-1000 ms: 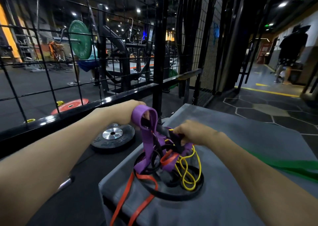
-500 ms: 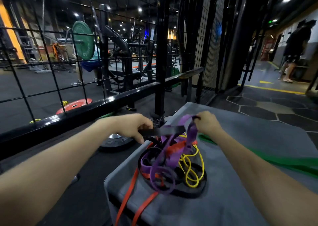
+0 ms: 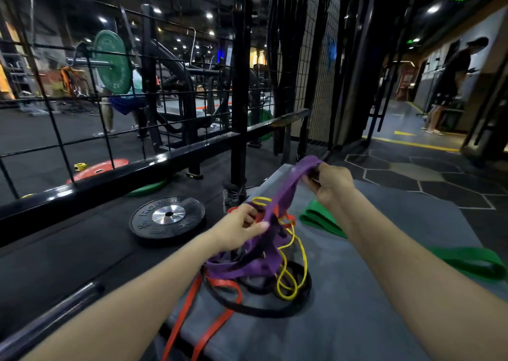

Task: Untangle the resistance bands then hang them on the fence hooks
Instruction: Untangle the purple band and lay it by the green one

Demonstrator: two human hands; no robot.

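We have a single wide-angle view from the person's head, looking forward and down over both forearms. It sits close above the grey bench (image 3: 384, 292), with the wire fence (image 3: 82, 118) stretching away on the left.

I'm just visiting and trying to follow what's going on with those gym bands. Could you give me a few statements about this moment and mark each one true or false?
1. The right hand grips one end of the purple band and lifts it above the pile. True.
2. The green band is knotted into the pile with the others. False: it lies apart on the grey platform, to the right of the pile.
3. The left hand grips bands at the top of the tangle. True.
4. The yellow band already hangs on the fence. False: it is in the tangle on the platform.
5. The black weight plate lies on top of the platform. False: it lies on the floor, left of it.
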